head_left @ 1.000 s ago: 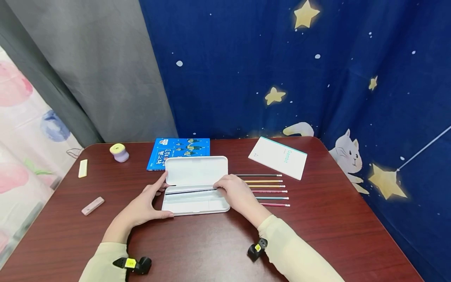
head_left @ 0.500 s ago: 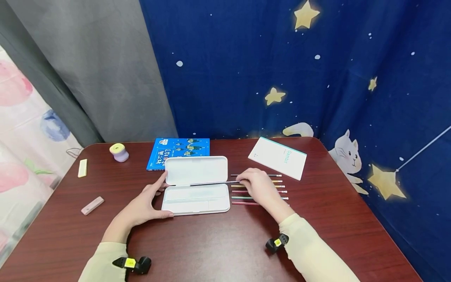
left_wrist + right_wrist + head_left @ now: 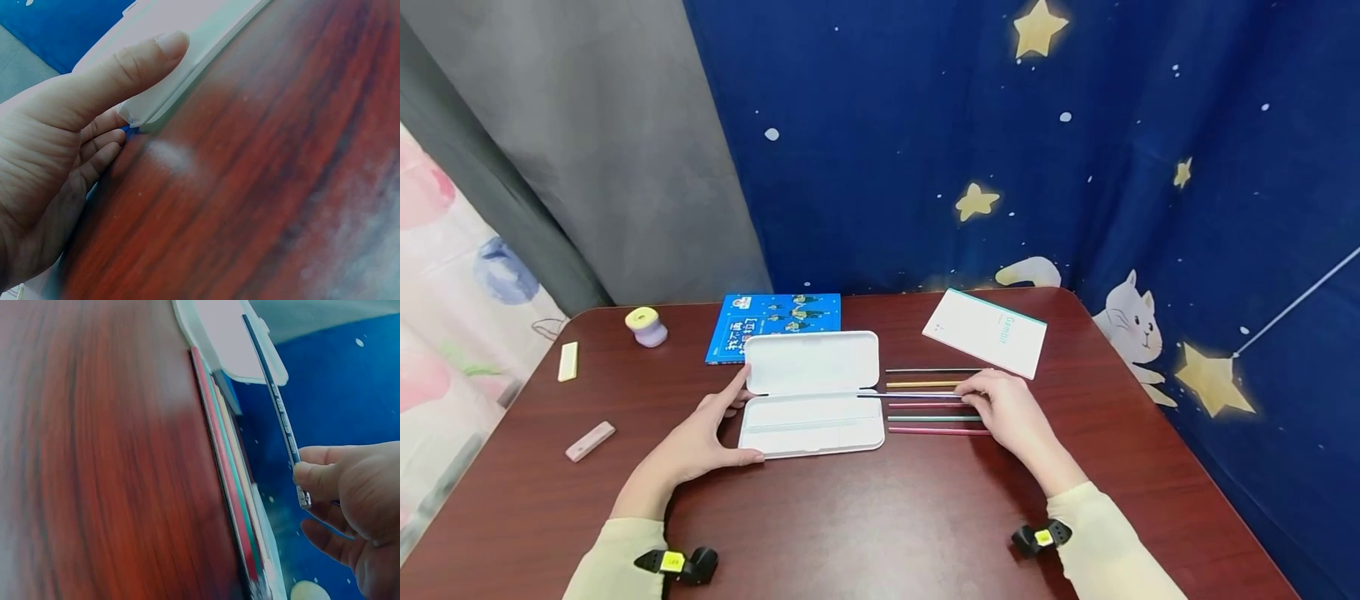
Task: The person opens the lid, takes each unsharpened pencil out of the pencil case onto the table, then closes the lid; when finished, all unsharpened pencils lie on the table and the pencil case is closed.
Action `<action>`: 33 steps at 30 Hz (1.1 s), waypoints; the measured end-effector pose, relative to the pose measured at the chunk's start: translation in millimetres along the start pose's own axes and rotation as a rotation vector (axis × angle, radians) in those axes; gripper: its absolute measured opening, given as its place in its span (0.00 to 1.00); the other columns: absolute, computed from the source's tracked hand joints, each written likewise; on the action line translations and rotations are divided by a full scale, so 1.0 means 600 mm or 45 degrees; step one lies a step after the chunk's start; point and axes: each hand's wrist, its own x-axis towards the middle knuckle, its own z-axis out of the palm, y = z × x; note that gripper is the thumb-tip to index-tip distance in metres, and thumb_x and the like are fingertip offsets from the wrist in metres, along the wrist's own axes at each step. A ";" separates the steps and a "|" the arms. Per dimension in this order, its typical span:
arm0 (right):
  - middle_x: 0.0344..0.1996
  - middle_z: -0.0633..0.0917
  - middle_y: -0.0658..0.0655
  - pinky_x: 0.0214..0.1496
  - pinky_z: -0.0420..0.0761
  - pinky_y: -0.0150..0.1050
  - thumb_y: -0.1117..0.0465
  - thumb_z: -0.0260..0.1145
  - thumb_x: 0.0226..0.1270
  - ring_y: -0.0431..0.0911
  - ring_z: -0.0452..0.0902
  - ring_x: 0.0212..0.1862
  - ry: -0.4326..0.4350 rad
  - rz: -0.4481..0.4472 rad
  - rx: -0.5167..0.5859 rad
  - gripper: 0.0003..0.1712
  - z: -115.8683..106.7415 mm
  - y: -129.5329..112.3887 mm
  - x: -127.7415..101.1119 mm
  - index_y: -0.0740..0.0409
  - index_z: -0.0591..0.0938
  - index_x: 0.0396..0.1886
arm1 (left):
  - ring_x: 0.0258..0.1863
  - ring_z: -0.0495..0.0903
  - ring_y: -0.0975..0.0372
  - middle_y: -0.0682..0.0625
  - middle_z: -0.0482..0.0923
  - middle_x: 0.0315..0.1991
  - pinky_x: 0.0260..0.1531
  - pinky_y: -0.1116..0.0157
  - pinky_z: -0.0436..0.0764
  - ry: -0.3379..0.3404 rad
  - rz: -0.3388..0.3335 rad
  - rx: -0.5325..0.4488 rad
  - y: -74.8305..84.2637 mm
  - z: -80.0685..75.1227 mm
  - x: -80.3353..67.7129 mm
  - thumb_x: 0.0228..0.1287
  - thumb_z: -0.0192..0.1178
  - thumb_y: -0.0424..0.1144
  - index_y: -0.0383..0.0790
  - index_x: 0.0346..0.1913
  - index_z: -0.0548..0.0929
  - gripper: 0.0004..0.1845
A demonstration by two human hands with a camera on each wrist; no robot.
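A white pencil case (image 3: 812, 360) lies with its lid raised in the middle of the table; its inside shows no pencil. My left hand (image 3: 696, 433) holds the case by its left side, thumb at the near corner and fingers towards the hinge. In the left wrist view the thumb (image 3: 140, 65) reaches across the case corner. My right hand (image 3: 1018, 421) pinches a dark pencil (image 3: 281, 412) near its eraser end, between thumb and forefinger. Its far end reaches the case's right edge in the head view. Several coloured pencils (image 3: 925, 418) lie in a row beneath it.
Behind the case lies a blue book (image 3: 775, 314), partly covered by the lid. A white notebook (image 3: 988, 333) is at the back right. On the left are a yellow-and-purple spool-shaped item (image 3: 647, 327), a pale yellow bar (image 3: 568, 362) and a pink bar (image 3: 590, 442).
My right hand has drawn the dark pencil out of the case and moved it rightward over the row of pencils. The left hand stays at the case.
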 end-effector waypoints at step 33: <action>0.34 0.89 0.39 0.47 0.86 0.44 0.64 0.80 0.60 0.40 0.85 0.40 -0.281 0.053 -0.063 0.10 -0.033 0.049 -0.080 0.41 0.93 0.34 | 0.66 0.68 0.54 0.48 0.72 0.70 0.62 0.48 0.74 0.020 0.035 0.000 -0.006 0.003 0.001 0.49 0.82 0.58 0.57 0.86 0.41 0.71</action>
